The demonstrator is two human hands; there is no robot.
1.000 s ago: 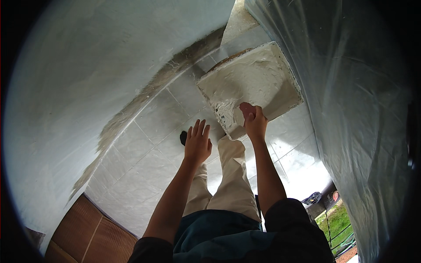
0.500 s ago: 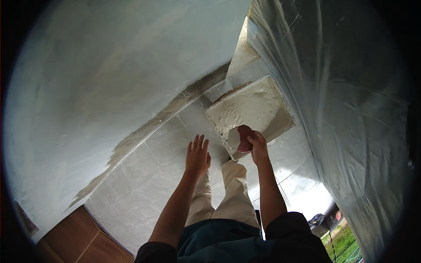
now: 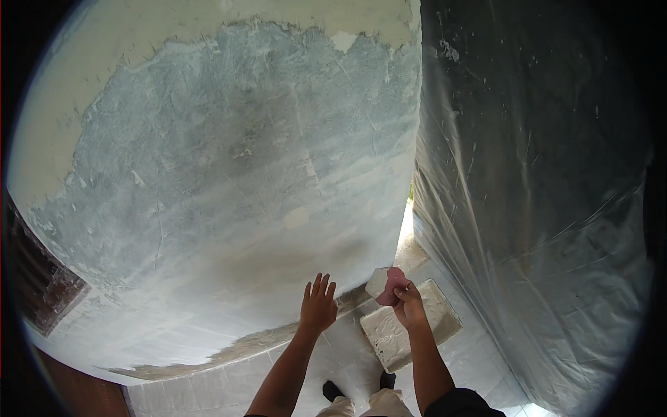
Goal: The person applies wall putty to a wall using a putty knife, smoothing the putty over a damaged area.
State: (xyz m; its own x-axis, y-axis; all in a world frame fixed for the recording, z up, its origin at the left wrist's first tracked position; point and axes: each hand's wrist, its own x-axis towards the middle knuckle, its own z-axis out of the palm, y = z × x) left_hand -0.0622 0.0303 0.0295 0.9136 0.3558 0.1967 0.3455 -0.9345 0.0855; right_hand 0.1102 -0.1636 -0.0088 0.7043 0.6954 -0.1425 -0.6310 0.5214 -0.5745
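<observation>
In my right hand [image 3: 408, 300] I pinch a flat red scraper [image 3: 393, 286], its far-left part coated with pale plaster. It is held up above a rectangular tub [image 3: 453, 313] that stands on the floor with pale wet plaster [image 3: 382, 335] in it. My left hand [image 3: 319, 304] is raised with its fingers stretched and holds nothing. In front of it is a large wall [image 3: 229, 153], smeared grey-white, with a cream band along the top. I cannot tell whether the scraper touches the wall.
Clear plastic sheeting [image 3: 535, 208] hangs down the whole right side. A strip of unplastered brownish wall runs along the base, above grey floor tiles [image 3: 201, 393]. My feet [image 3: 333, 390] are close to the tub. At the left edge is a dark brown ribbed panel [image 3: 45, 271].
The view has tilted up, showing more wall. My right hand has lifted the scraper from over the near corner of the tub to beyond its far-left side. My left hand stays spread.
</observation>
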